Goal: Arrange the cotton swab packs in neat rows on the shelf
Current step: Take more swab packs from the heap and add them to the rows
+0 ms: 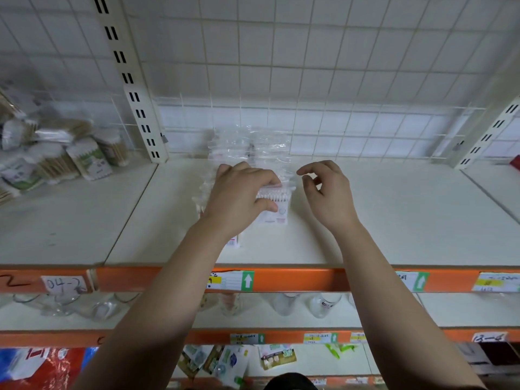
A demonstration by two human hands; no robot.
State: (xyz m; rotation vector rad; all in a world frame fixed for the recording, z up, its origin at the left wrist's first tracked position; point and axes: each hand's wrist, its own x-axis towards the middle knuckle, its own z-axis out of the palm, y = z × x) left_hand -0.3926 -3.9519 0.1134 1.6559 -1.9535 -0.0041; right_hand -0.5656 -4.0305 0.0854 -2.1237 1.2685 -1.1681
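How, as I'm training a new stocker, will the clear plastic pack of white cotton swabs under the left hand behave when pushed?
Likely light: the left hand grips the clear plastic pack of white cotton swabs alone. Its glossy film probably slides easily on the smooth cream shelf. The thin wrap looks floppy, so it may tip.

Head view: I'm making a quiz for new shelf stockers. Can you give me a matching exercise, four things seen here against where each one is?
Things
1. left hand
2. right hand
3. wooden-stick swab packs
4. clear glasses

Places
A. heaped in the bay to the left
B. on the lower shelf
C. gripping the front swab pack
D. just right of the pack row, above the shelf board

Pairs: 1-C, 2-D, 3-A, 4-B
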